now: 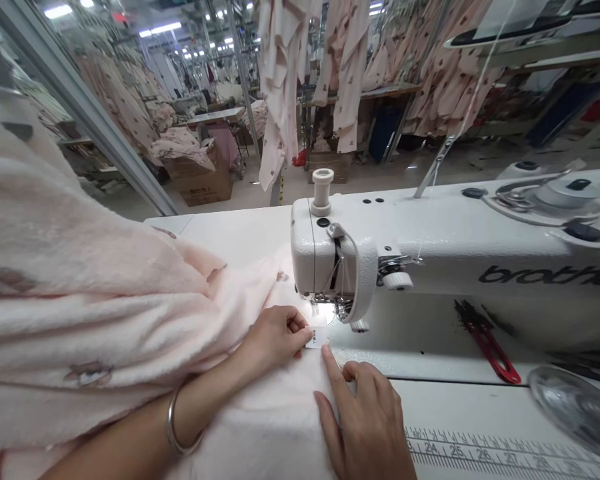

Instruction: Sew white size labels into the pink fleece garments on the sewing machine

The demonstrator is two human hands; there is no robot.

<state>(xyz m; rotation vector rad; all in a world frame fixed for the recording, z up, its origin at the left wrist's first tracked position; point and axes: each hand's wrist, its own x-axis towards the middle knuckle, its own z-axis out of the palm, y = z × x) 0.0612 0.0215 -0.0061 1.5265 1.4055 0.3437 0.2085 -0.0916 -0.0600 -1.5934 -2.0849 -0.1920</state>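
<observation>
A small white label [318, 339] with dark print lies on pale pink plush fabric [145, 267], just in front of the needle area of a white sewing machine [320, 240]. My left hand [280, 333] pinches the label's left edge between thumb and fingers, and a silver bangle circles that wrist. With its index finger stretched to the label's lower right corner, my right hand [365, 413] rests on the fabric, thumb apart and nothing held. The machine's lamp lights the spot beneath the needle. Brown printed motifs dot the fabric, which piles up high on the left.
Red-handled snips [500, 357] lie on the machine bed at right, near a clear round dish [577, 407]. A printed ruler [480, 450] runs along the table's front. Behind stand a metal post [90, 113], hanging pink garment pieces [283, 87] and a cardboard box [200, 183].
</observation>
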